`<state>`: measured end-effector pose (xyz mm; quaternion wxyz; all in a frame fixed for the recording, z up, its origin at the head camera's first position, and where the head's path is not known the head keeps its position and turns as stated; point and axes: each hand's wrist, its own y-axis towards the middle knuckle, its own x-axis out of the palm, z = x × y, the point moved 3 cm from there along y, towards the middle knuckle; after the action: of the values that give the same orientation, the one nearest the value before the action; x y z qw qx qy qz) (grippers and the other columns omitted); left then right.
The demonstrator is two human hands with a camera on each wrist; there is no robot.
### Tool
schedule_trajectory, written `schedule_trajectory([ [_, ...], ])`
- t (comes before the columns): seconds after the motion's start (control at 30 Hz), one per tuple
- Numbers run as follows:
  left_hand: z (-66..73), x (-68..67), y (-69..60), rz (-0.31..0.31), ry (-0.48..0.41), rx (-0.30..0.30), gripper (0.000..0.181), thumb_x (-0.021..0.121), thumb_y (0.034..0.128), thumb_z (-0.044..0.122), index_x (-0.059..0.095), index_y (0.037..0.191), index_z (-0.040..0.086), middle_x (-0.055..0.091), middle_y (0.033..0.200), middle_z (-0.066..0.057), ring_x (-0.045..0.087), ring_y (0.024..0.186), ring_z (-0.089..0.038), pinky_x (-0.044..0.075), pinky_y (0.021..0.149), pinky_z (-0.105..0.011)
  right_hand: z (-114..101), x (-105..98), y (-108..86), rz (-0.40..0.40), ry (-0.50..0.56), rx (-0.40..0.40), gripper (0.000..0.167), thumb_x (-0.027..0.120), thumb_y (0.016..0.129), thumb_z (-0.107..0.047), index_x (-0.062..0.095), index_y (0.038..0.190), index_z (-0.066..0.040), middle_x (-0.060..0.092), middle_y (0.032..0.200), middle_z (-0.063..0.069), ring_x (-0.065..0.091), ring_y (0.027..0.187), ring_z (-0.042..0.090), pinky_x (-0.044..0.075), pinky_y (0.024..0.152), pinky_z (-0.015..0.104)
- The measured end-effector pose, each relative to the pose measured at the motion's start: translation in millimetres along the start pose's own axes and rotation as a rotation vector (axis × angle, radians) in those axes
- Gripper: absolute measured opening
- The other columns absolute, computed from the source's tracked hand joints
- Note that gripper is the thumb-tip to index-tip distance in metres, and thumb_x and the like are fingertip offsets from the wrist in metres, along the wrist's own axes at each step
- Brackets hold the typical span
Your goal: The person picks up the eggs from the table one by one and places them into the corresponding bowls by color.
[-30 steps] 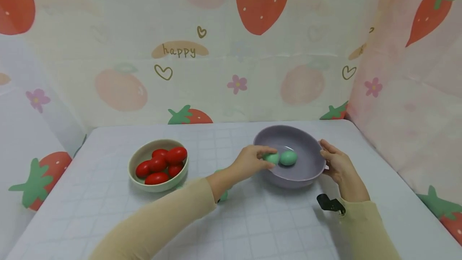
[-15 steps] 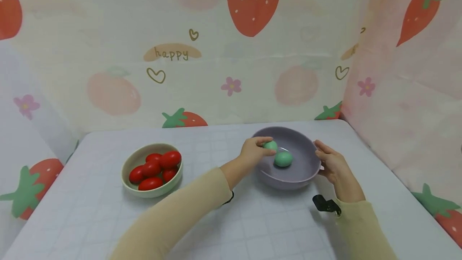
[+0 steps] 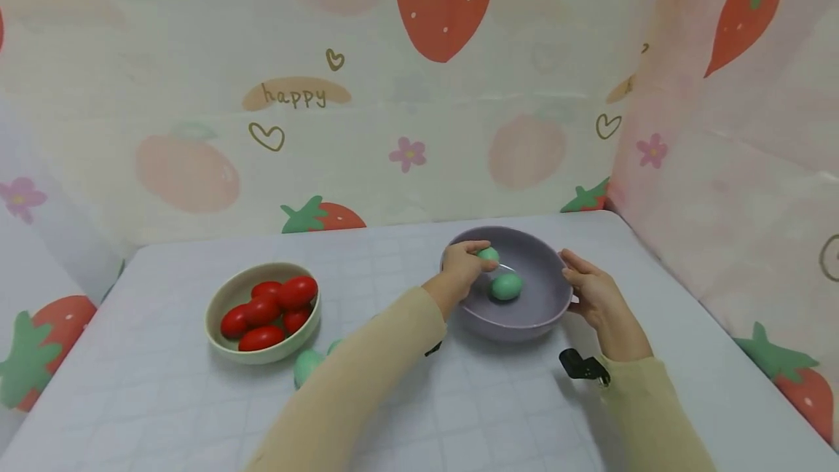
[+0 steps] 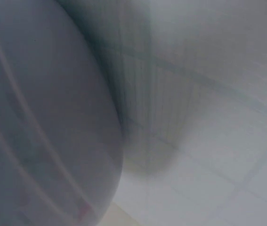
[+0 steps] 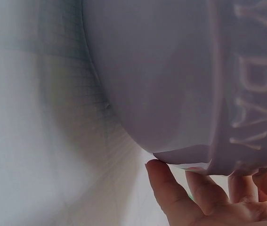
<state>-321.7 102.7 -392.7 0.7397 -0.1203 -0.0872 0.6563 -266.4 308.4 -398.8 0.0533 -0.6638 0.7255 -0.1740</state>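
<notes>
Egg (image 3: pixel 488 255) is pinched in the left hand (image 3: pixel 462 265) inside the purple bowl (image 3: pixel 542 281), left of a loose egg (image 3: pixel 506 286) whose long axis lies roughly crosswise, nearer that hand than the right hand (image 3: pixel 596 297), by which the bowl is gripped at its right side.

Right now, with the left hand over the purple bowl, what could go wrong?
The green egg held by the left hand could slip and knock the loose egg in the purple bowl. The left sleeve, partly hiding another egg on the table, might bump it. The right hand, gripping the bowl's side, could tilt it.
</notes>
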Motion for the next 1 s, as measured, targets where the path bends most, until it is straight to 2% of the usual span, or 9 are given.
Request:
schedule_trajectory([
  [0.2,-5.6,6.3,8.4,0.031,0.015,-0.018,0.042,0.074,0.0819,-0.003,0.068,0.122,0.009,0.061,0.131,-0.008,0.053,0.124,-0.026,0.042,0.104,-0.034,-3.0,1.1,0.3,-0.002,-0.008,-0.008,0.057,0.038,0.103,-0.005,0.013,0.154,-0.012,0.007,0.161,0.002,0.010,0.146,0.027,0.018,0.113,0.058],
  [0.37,-8.0,9.4,8.6,0.096,0.113,-0.015,0.041,0.078,0.0773,-0.004,0.072,0.116,0.010,0.064,0.125,-0.007,0.056,0.118,-0.022,0.047,0.097,-0.030,-3.8,1.1,-0.2,-0.002,-0.002,-0.001,0.057,0.038,0.104,-0.005,0.013,0.155,-0.012,0.006,0.161,0.002,0.009,0.146,0.027,0.016,0.114,0.058],
  [0.53,-12.0,8.2,11.6,0.139,0.198,-0.050,0.041,0.080,0.0733,-0.005,0.074,0.112,0.010,0.064,0.123,-0.009,0.058,0.115,-0.022,0.047,0.096,-0.028,0.5,2.4,-0.3,-0.004,0.001,0.009,0.057,0.038,0.104,-0.005,0.013,0.155,-0.012,0.007,0.161,0.002,0.009,0.146,0.027,0.017,0.113,0.059],
  [0.6,-12.5,7.8,12.9,0.139,0.213,-0.053,0.042,0.080,0.0719,-0.007,0.074,0.110,0.009,0.064,0.123,-0.010,0.058,0.114,-0.022,0.047,0.096,-0.029,1.1,2.6,0.1,-0.010,-0.009,0.001,0.057,0.037,0.104,-0.005,0.013,0.154,-0.012,0.006,0.161,0.003,0.009,0.146,0.028,0.017,0.113,0.059],
  [0.83,-15.2,11.8,17.8,0.091,0.184,-0.068,0.042,0.077,0.0704,-0.015,0.074,0.108,0.004,0.064,0.121,-0.012,0.059,0.109,-0.023,0.049,0.093,-0.029,1.4,-1.2,-0.3,0.008,-0.014,0.003,0.056,0.037,0.104,-0.006,0.013,0.154,-0.012,0.006,0.161,0.003,0.008,0.146,0.028,0.017,0.113,0.060],
  [1.0,-14.3,10.7,18.1,0.111,0.212,-0.071,0.042,0.078,0.0698,-0.014,0.075,0.106,0.006,0.066,0.117,-0.011,0.061,0.102,-0.020,0.051,0.088,-0.027,0.5,0.1,0.0,0.004,-0.016,-0.005,0.056,0.038,0.104,-0.005,0.013,0.154,-0.012,0.007,0.161,0.004,0.009,0.146,0.028,0.018,0.112,0.060],
])
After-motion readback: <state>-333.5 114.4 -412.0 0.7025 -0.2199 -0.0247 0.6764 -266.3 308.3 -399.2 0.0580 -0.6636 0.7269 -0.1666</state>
